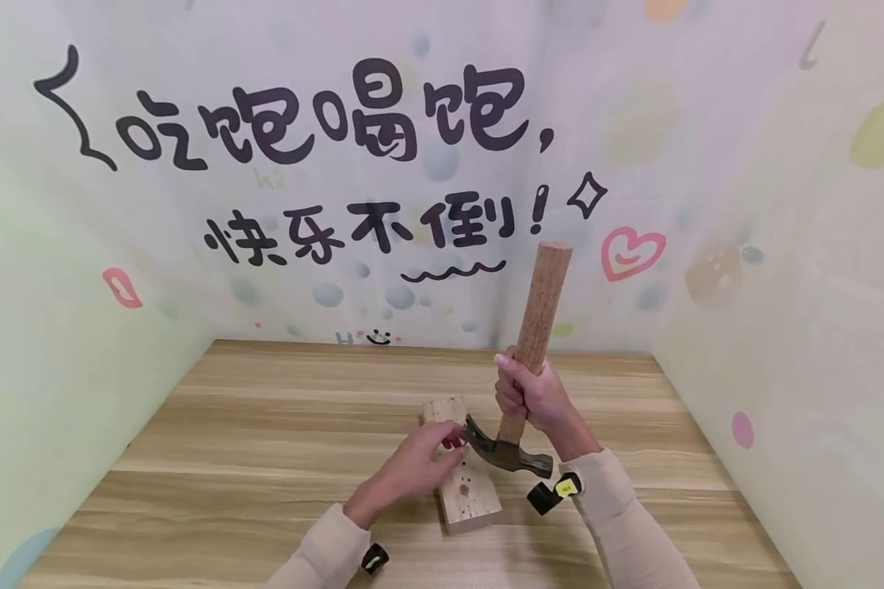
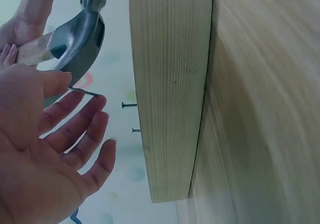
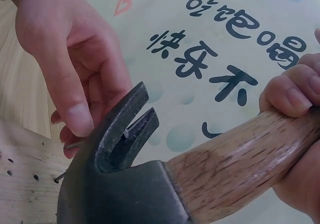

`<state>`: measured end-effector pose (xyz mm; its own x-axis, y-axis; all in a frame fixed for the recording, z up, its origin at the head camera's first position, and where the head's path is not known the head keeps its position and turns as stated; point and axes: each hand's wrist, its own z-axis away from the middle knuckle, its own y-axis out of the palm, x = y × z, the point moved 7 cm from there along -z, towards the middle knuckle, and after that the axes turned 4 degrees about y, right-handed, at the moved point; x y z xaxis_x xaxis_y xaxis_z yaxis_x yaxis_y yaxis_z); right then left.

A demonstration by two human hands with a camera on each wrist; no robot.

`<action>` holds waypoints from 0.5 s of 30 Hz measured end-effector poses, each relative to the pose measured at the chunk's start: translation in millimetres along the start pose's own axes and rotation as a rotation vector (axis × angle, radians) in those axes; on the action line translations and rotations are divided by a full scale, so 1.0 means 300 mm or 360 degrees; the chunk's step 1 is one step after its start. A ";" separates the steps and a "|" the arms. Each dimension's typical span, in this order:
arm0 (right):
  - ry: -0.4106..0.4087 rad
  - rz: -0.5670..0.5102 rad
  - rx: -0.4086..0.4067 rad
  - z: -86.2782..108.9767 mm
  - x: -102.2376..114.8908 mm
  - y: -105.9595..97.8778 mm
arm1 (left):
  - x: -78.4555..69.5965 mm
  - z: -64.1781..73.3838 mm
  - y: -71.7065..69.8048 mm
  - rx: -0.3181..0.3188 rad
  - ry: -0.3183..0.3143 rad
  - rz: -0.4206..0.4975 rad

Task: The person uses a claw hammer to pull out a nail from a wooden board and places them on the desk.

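My right hand point(image 1: 541, 401) grips the wooden handle of a claw hammer point(image 1: 543, 307) near its head. The handle points up and the head hangs low, claw towards the left. Beside the claw, my left hand point(image 1: 420, 458) pinches a thin nail point(image 2: 86, 91) between thumb and fingertips. In the right wrist view, the nail's head point(image 3: 126, 133) shows in the claw's slot. Under the left hand a pale wooden block point(image 1: 471, 507) lies on the table. Two nails stick out of its face in the left wrist view, and several small holes mark its top in the right wrist view.
The wood-grain table point(image 1: 265, 409) surrounds the block. Behind it stands a pale printed wall point(image 1: 324, 311) with black characters, and similar walls close both sides. Each sleeve cuff carries a small black wrist camera, such as the left one point(image 1: 374, 559).
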<state>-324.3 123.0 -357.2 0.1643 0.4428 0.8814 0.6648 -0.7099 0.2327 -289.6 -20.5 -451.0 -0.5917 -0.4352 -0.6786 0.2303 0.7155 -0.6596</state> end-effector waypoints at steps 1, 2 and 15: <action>-0.0002 0.0002 0.0004 0.000 -0.001 0.001 | -0.004 -0.002 0.002 -0.0006 0.0020 -0.0003; -0.0002 0.0004 0.0009 0.000 -0.002 0.002 | -0.008 -0.004 0.003 -0.0014 0.0037 -0.0010; -0.0010 0.0027 0.0033 -0.001 -0.005 0.016 | -0.015 -0.012 0.004 -0.0092 0.0071 -0.0135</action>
<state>-321.6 118.8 -357.4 0.1803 0.4342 0.8826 0.6770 -0.7057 0.2089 -289.5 -15.7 -447.7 -0.6412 -0.4716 -0.6053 0.1338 0.7080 -0.6934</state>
